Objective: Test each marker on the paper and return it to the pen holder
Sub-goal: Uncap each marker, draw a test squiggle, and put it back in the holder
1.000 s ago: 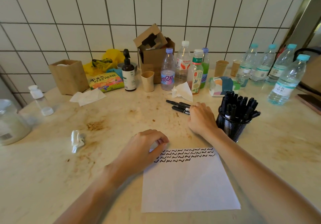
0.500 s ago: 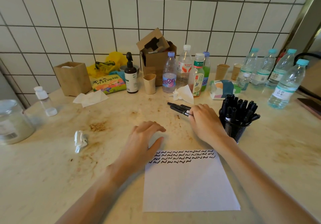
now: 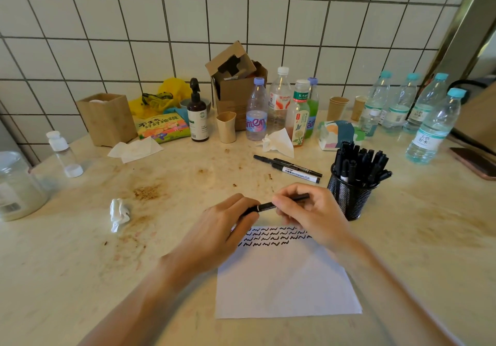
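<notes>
A black marker (image 3: 267,206) is held level above the top edge of the white paper (image 3: 284,284). My left hand (image 3: 222,233) grips its left end, the cap side. My right hand (image 3: 308,214) grips its barrel on the right. Three rows of black squiggles (image 3: 271,237) run across the paper's top. Two or three loose black markers (image 3: 292,168) lie on the counter behind my hands. A black mesh pen holder (image 3: 349,198) packed with several black markers stands just right of my right hand.
Bottles (image 3: 279,107), paper cups (image 3: 226,127), a cardboard box (image 3: 236,88) and a wooden box (image 3: 107,119) line the tiled wall. Crumpled tissues (image 3: 119,213) lie left of my hands. Water bottles (image 3: 432,128) and a phone (image 3: 475,162) sit at the right. A glass jar (image 3: 18,187) stands far left.
My right hand picked one marker from the loose ones and brought it toward me over the paper. My left hand lifted off the paper and took hold of the marker's cap end.
</notes>
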